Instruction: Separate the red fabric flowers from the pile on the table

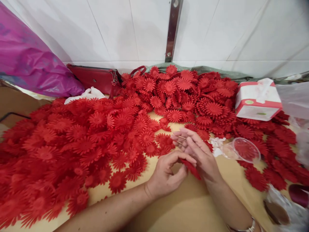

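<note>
My left hand (167,172) pinches a red artificial flower piece (192,168) between thumb and fingers, its petals seen nearly edge-on. Close behind it, my right hand (196,149) has its fingers stretched out and slightly bent, with nothing clearly visible in them. Part of the flower lies in front of the right palm; whether they touch I cannot tell. To the left spreads a wide heap of loose red flower pieces (84,145). Another pile of red flowers (184,83), more closely layered, stands behind my hands and runs to the right.
A tissue box (258,100) rests on flowers at the back right. Near my right hand are a clear round plastic container (246,150) and white scraps (217,144). A red purse (94,78) and purple bag (36,54) lie back left, against the tiled wall (145,29).
</note>
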Available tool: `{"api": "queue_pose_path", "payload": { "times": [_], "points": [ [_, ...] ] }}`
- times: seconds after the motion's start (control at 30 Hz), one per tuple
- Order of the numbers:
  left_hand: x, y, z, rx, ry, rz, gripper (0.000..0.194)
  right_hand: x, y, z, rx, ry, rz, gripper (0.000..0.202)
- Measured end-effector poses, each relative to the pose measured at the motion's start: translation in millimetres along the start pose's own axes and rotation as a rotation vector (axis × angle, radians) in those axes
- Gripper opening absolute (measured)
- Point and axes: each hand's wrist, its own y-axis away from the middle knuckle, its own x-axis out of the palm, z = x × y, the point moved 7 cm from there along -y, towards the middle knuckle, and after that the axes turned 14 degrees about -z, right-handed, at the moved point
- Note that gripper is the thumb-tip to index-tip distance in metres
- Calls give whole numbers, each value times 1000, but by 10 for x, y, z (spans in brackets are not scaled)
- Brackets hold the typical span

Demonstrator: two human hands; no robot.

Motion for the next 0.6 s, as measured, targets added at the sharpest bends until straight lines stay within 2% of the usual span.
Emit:
{"api": "queue_pose_path", "payload": {
  "times": [0.03,0.1,0.17,0.23,0.3,0.37,0.47,0.6],
  "points": [
    [2,-17,50,-72,32,-11,13,-33,-13,33,-34,-21,-38,26],
    [-42,-61,173,-226,108,-105,11,-96,-17,118,-141,0,-100,28],
    [-110,-102,264,-317,159,-222,15,-117,21,216,-281,137,-122,30],
    [-163,-134,304,-346,183,-298,22,-79,92,317,-452,343,-107,30],
    [-189,-157,311,-346,198,-322,27,-9,168,396,-619,517,-74,31],
    [-208,-167,318,-353,213,-335,30,49,220,445,-745,597,-52,32],
    [-233,-170,339,-372,244,-356,33,88,224,464,-823,639,-47,29],
    [-249,-167,367,-399,296,-388,35,77,171,446,-779,665,-62,18]
  ]
}}
